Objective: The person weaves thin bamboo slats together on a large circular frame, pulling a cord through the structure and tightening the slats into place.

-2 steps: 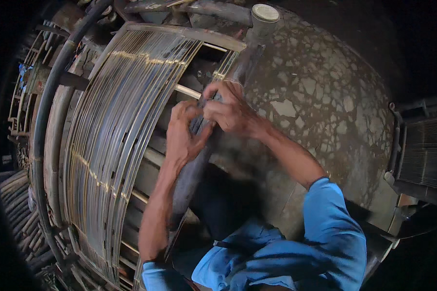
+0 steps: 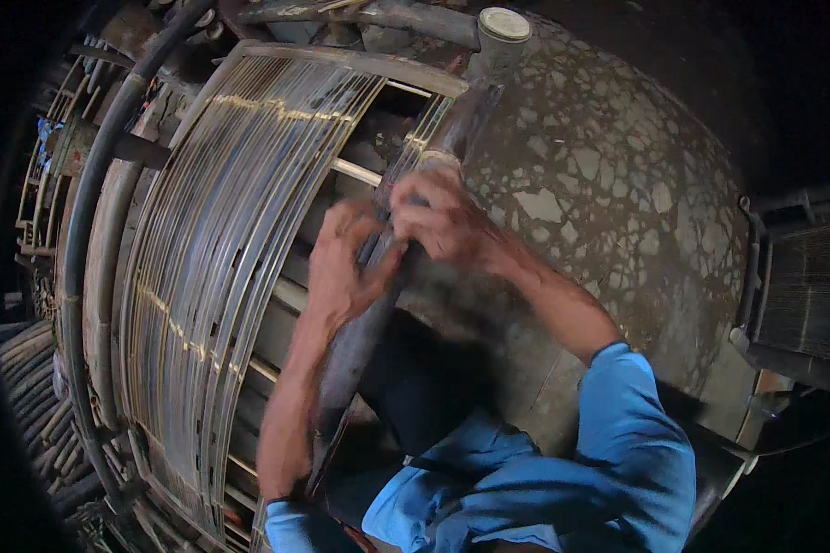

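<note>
R hand (image 2: 443, 219) shifted lower, L hand (image 2: 336, 267) nr, dark beam (image 2: 352, 352) under both, hands curled, can't tell grip

1. A rustic workshop, by its look: a large wooden frame (image 2: 378, 68) strung with thin strands (image 2: 221, 212) fills the left half.
2. Stacked poles (image 2: 41, 396) lie at lower left.
3. Rough, stone-patched floor (image 2: 609, 166), upper right.
4. A finely lined panel (image 2: 802, 286), right edge.

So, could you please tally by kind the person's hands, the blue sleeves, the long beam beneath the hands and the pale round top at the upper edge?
Left hand and right hand: 2
Blue sleeves: 2
Long beam: 1
Pale round top: 1
Total: 6
</note>
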{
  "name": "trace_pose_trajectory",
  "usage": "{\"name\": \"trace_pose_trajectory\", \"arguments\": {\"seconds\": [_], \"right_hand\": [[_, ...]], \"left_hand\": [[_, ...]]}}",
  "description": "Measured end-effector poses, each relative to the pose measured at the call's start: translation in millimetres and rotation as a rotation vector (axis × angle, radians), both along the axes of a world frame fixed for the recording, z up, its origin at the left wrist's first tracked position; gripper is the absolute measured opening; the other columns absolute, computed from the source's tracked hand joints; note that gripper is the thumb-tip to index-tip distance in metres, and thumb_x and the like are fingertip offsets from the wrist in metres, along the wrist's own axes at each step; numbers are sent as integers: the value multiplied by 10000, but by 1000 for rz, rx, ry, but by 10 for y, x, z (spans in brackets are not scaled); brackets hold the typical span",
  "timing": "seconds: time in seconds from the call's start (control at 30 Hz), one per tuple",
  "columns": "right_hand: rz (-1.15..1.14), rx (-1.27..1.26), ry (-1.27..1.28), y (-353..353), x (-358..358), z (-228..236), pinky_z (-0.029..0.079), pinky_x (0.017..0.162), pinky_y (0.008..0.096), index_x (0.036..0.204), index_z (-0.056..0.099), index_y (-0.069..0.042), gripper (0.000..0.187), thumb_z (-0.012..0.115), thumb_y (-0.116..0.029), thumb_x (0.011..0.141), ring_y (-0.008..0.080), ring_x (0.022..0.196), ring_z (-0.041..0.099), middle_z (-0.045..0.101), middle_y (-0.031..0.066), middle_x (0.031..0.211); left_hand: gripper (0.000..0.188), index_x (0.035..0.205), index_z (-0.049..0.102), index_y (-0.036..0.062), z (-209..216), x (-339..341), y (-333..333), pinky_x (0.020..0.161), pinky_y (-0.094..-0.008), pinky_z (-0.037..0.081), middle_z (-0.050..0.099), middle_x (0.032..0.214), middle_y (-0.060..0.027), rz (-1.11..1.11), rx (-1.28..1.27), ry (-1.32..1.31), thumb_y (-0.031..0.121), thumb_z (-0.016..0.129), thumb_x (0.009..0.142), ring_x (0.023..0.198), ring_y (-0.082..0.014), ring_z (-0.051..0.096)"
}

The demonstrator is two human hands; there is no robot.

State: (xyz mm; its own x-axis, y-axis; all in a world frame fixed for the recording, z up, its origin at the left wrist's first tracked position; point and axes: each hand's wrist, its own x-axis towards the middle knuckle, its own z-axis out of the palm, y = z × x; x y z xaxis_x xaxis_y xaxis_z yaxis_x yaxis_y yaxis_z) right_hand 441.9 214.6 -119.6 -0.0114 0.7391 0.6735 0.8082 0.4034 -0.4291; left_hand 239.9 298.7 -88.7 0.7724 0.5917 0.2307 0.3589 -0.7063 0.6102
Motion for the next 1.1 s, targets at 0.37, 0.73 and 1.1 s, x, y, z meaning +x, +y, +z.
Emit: {"name": "trace_pose_trajectory", "arguments": {"seconds": [0.37,0.73,1.1], "right_hand": [[467,-182,300,-691,-666,473,534,714,433,887,673,-82,73,685,-153,901,314,792,684,691,56,846],[672,-324,510,-826,-833,883,466,772,384,913,698,-104,170,691,-267,963,272,750,654,697,52,834],[312,-453,376,-911,-102,1092,492,600,325,948,728,-59,187,734,-246,936,292,620,639,691,114,760]], "left_hand": [[262,933,708,49,607,-669,-625,907,-421,475,634,1121,-144,-220,143,56,112,805,698,1141,-326,581],[153,728,650,33,979,-654,-1018,871,-394,464,650,842,-74,-86,86,-53,67,794,687,998,-322,652],[98,898,732,77,2188,-3364,-510,816,-405,505,684,784,-115,482,1171,677,145,671,933,691,-291,637]]}}
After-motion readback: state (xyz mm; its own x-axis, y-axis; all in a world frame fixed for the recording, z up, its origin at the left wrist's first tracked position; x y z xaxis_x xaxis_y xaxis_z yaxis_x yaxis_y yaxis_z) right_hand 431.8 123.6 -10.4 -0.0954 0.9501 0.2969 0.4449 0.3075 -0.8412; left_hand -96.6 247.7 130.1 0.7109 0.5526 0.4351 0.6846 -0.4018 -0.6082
